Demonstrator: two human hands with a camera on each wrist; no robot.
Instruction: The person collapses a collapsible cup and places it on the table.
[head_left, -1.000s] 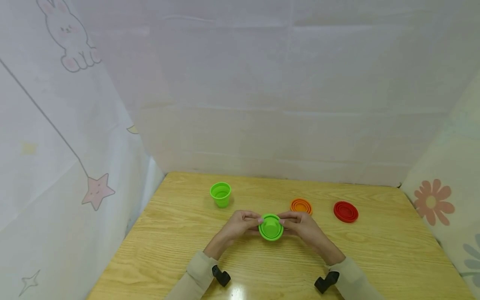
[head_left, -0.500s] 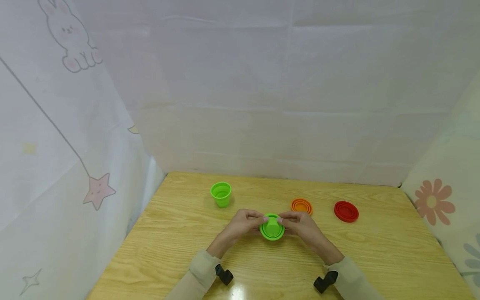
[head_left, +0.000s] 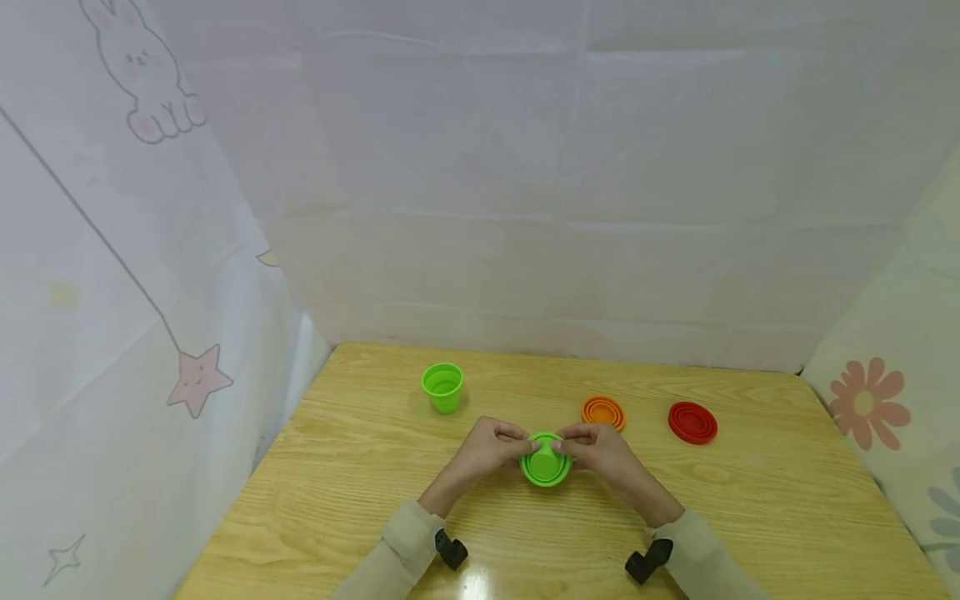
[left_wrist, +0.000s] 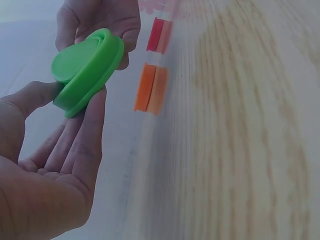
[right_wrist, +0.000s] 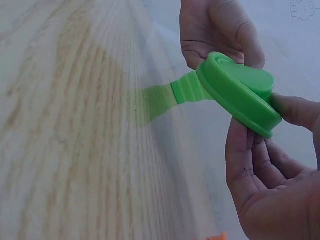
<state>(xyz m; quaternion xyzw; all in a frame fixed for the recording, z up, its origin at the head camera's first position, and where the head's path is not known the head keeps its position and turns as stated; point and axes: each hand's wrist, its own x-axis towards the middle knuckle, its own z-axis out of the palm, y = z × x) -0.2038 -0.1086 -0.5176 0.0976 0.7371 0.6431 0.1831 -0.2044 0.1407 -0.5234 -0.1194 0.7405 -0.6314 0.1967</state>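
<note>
- Left hand (head_left: 487, 446), in the head view, pinches the near-flat green cup (head_left: 546, 468) at its left side, thumb on the face turned to the person.
- Right hand (head_left: 603, 457) pinches the same cup at its right side, the two thumbtips close together near the top of it.
- This cup is held in front of the person, above the wooden table (head_left: 337, 508). It is squashed into a disc, wider than it is deep; its round base faces back toward the person.
- Beyond the left hand an upright green cup (head_left: 444, 392) stands with its mouth up. Beyond the right hand lie an orange cup (head_left: 602, 412) and, farther right, a red cup (head_left: 692, 423), both flat with their rings facing up.
- In the left wrist view the held cup shows nearly side-on: its long line slants from lower left to upper right, base toward the upper left, rim toward the lower right. Left thumb sits on the base side, fingers on the rim side.
- In the right wrist view the slant runs from upper left to lower right, base toward the upper right. The upright cup shows partly behind it, and a sliver of orange sits at the bottom edge.
</note>
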